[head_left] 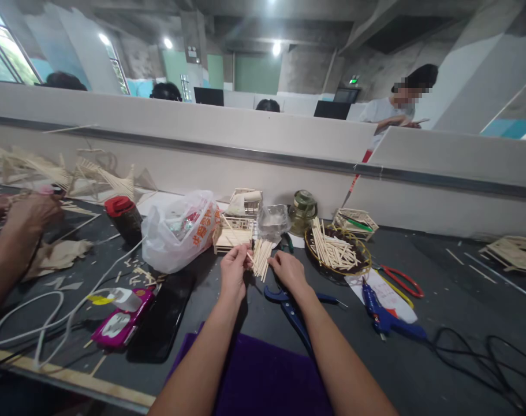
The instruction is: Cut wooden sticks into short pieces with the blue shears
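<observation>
In the head view, thin sticks [261, 259] are gathered between the left hand [234, 268], its fingers pinched around something unclear, and the narrowly curled right hand [287, 269]; whether they are gripped cannot be told. Work appears unfinished, many sticks being left loose.

From here the standing person's face [413, 92] is masked by blocks. Only hair tops [165, 91] show above the partition [228, 124]. The white bag's contents [189, 222] blur through the plastic, writing on the paper [386, 296] is too small to read, and the right edge cuts the cable [483, 361].
</observation>
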`<state>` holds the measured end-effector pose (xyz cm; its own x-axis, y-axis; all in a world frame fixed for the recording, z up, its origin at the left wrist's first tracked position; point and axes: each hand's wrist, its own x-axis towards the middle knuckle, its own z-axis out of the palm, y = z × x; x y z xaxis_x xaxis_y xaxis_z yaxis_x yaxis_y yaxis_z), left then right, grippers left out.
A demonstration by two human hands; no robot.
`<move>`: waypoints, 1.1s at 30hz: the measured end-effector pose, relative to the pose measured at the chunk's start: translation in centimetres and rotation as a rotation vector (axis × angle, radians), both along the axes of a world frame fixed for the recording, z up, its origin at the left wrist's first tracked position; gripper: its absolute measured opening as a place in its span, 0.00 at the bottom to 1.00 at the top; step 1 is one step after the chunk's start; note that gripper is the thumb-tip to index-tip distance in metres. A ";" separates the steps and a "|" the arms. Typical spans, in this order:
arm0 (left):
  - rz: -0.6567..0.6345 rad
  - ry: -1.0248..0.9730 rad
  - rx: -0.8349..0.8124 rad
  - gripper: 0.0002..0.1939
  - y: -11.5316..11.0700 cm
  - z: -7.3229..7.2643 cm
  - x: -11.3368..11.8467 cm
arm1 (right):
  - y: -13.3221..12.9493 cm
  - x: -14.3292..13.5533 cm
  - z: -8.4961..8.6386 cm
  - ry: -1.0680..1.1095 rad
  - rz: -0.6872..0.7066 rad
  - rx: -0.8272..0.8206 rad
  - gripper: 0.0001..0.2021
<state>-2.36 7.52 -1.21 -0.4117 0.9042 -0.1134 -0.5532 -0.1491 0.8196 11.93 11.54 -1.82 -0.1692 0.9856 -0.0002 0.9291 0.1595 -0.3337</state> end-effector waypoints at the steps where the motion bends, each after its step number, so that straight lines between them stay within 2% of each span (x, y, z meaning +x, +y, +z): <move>1: -0.009 -0.007 -0.006 0.22 0.0 -0.1 0.0 | 0.1 0.1 -0.2 0.003 -0.002 -0.005 0.13; 8: -0.052 0.005 -0.022 0.23 -0.1 0.0 0.0 | 0.6 0.7 -0.9 0.047 -0.034 -0.039 0.08; 14: -0.069 0.069 -0.036 0.23 -0.2 0.0 0.2 | 0.7 0.3 -1.0 0.063 -0.075 -0.044 0.15; 22: -0.100 0.163 -0.034 0.23 -0.4 0.2 0.5 | 0.7 0.4 -1.0 0.087 -0.082 -0.068 0.09; 29: -0.137 0.225 -0.036 0.22 -0.7 0.5 1.0 | 0.0 -0.2 -1.1 0.024 -0.056 0.008 0.13; 33: -0.156 0.242 -0.039 0.22 -0.9 0.6 1.1 | 0.0 -0.1 -0.6 0.005 -0.055 -0.025 0.12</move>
<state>-1.27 6.66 -0.65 -0.2871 0.9557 -0.0651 -0.3548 -0.0429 0.9340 11.80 11.51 -2.46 -0.1148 0.9931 -0.0239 0.9346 0.0998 -0.3413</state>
